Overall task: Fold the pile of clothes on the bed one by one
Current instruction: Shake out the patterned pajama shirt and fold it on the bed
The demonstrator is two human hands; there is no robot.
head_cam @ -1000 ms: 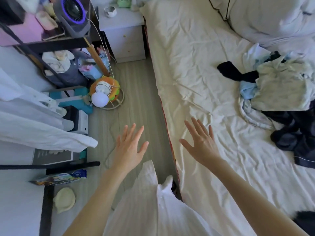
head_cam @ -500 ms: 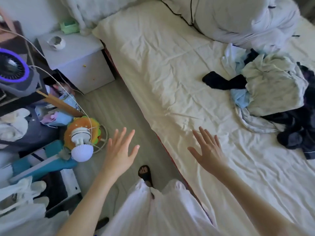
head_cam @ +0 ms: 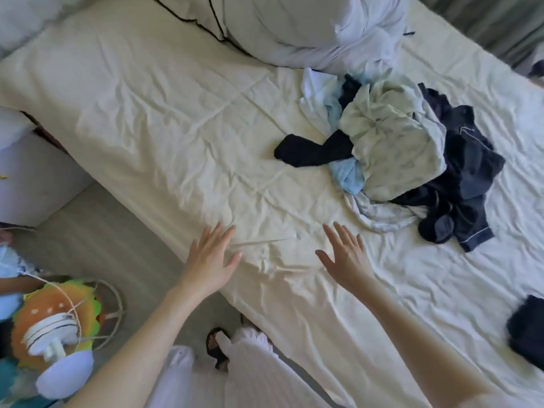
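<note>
Cream sheet of the bed (head_cam: 176, 128) under my left hand (head_cam: 210, 260) and right hand (head_cam: 348, 259), both spread flat, empty; pile of clothes (head_cam: 403, 154) upper right (no readable labels).

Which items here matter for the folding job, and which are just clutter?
Job:
pile of clothes on the bed sheet
black sock at the pile's edge
left hand and right hand, both open, holding nothing

Lying about:
bunched duvet at the head of the bed
burger-shaped fan on the floor
nightstand
dark item at the right edge, unclear what it is
</note>
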